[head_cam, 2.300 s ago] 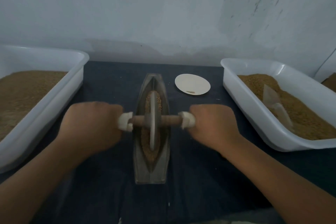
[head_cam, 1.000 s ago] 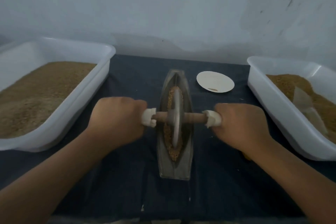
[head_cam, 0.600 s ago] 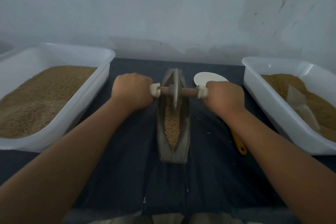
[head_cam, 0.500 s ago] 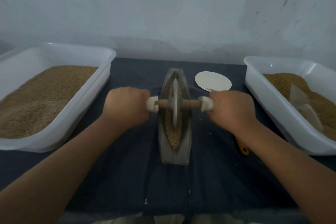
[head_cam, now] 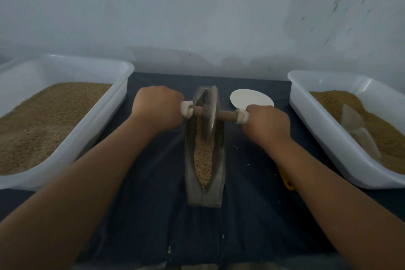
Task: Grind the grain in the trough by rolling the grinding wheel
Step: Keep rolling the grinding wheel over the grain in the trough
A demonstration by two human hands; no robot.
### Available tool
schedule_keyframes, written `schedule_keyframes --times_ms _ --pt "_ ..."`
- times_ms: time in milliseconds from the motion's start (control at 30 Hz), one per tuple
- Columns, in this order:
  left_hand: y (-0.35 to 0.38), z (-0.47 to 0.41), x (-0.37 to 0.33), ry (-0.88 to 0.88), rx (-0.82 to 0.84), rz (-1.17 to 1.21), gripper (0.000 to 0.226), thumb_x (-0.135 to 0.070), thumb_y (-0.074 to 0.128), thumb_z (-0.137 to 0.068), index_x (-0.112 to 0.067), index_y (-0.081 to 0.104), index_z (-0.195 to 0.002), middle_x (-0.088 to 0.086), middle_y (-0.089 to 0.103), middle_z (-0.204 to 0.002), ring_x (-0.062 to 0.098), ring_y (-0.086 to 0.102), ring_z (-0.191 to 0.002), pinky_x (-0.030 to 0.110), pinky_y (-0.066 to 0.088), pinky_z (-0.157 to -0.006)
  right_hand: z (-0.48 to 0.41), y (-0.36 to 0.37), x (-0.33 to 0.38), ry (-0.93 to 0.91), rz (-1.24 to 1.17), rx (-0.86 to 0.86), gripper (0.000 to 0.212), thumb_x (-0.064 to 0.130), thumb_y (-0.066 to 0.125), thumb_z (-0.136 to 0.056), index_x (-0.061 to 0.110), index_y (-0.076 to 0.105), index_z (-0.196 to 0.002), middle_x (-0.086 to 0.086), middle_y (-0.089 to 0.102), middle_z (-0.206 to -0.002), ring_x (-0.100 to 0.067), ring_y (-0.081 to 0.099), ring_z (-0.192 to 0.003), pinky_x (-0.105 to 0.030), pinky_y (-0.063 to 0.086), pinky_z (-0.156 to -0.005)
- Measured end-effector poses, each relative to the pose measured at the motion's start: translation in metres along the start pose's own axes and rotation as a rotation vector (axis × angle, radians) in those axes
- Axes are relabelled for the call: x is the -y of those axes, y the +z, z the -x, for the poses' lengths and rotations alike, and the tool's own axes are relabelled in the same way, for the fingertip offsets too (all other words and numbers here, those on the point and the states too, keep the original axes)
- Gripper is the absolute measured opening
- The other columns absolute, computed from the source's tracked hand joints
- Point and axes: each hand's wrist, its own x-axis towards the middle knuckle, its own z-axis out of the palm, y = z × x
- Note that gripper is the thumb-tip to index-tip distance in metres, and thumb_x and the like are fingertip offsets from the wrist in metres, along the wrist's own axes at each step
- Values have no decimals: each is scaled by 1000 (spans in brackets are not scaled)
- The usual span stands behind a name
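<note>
Nearest me, the trough [head_cam: 205, 195] lies lengthwise on the dark cloth [head_cam: 153, 215], with grain [head_cam: 203, 160] heaped along its groove. Farther up, the wheel [head_cam: 211, 114] stands in the trough's far half. My left hand [head_cam: 157, 106] and right hand [head_cam: 269, 124] are each clamped round one end of its wooden handle [head_cam: 226, 114]. Just beyond the right hand sits a white plate [head_cam: 252, 98].

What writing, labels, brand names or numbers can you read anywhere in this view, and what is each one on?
No text can be read in this view.
Plain, with no print or label: left tub, right tub, trough, grinding wheel, white plate.
The wall marks at upper right are scuffs, not letters.
The yellow item beside the right tub is mostly hidden, and nothing on it is legible.
</note>
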Motion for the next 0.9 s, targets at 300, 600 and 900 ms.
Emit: schedule_keyframes --times_ms 300,600,900 --pt "11 92 13 85 -111 81 57 -48 84 -66 -38 28 -64 -16 33 -51 1 28 -43 19 16 -48 69 -31 -9 -249 -5 -154 35 64 47 -76 31 42 -64 12 39 -52 -15 44 -43 -28 37 -40" --pt "17 0 8 -37 -16 94 36 -60 58 -73 -28 44 -64 -10 44 -62 20 47 -58 29 35 -57 -19 -7 4 -62 44 -39 38 49 52 -98 21 56 -73 5 54 -65 -25 58 -64 -28 32 -53" --pt "7 93 10 113 -152 55 61 -45 90 -64 -35 29 -64 -13 30 -50 7 29 -39 18 19 -46 78 -36 -9 -234 -64 -92 39 65 45 -79 29 45 -64 11 43 -52 -16 48 -45 -28 38 -42"
